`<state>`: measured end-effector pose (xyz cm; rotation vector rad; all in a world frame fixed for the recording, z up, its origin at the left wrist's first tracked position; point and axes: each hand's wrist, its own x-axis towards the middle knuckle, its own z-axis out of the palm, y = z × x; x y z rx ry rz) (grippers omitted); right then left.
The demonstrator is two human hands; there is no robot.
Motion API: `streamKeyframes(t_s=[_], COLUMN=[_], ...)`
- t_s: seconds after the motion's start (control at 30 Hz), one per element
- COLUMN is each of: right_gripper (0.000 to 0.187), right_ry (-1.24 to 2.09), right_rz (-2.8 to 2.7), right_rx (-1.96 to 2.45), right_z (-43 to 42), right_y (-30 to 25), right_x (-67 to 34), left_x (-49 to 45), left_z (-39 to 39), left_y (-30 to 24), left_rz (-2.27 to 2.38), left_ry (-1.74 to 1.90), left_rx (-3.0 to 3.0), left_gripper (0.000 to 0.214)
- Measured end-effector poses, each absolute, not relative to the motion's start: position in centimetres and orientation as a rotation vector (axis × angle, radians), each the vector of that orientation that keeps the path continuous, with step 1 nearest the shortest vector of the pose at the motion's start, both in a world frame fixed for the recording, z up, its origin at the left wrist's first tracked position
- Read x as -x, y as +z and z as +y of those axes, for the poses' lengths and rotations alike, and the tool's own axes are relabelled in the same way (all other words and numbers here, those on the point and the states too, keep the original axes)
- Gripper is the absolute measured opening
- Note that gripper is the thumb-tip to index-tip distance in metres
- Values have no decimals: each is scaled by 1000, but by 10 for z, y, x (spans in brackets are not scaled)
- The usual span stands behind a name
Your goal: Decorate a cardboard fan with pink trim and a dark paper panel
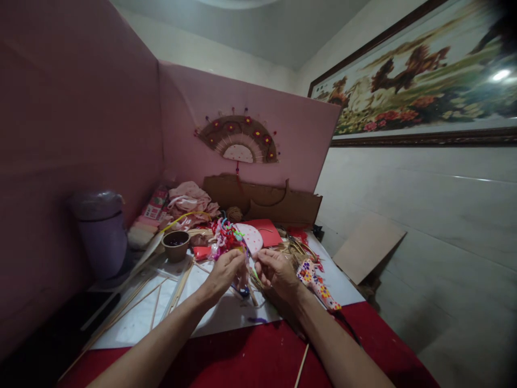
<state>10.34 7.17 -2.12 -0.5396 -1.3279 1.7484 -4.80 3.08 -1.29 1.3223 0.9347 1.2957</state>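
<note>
My left hand (231, 270) and my right hand (279, 274) meet close together over the middle of the work table, fingers pinched. Whatever small piece they hold is too small to make out. A bit of purple shows by the left fingertips, and a green bit lies near the right ones. Just beyond the hands are a bundle of colourful pipe cleaners (224, 235) and a pale pink half-round card with dots (251, 237). To the right of my right hand lies a flower-patterned glue gun (319, 284).
A brown cup (176, 249) stands left of the hands, near thin wooden sticks (157, 304). Red paper (264, 229), scissors (305, 248) and crumpled pink cloth (189, 196) lie behind. A decorated fan (258, 132) hangs on the pink panel. A purple bin (103, 237) stands left.
</note>
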Motion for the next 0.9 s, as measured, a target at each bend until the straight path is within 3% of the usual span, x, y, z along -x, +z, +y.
streamKeyframes(t_s=[0.23, 0.9], right_gripper=[23, 20], right_ry=[1700, 1375], right_rz=[-1404, -1512], right_rx=[558, 607], right_z=[68, 57], right_y=[-22, -17], right_x=[-100, -95], left_x=[48, 47], left_z=[27, 23], left_y=[-8, -17], left_rz=[979, 735], left_ry=[1305, 1045], left_rx=[-1347, -1062], left_gripper=[46, 39])
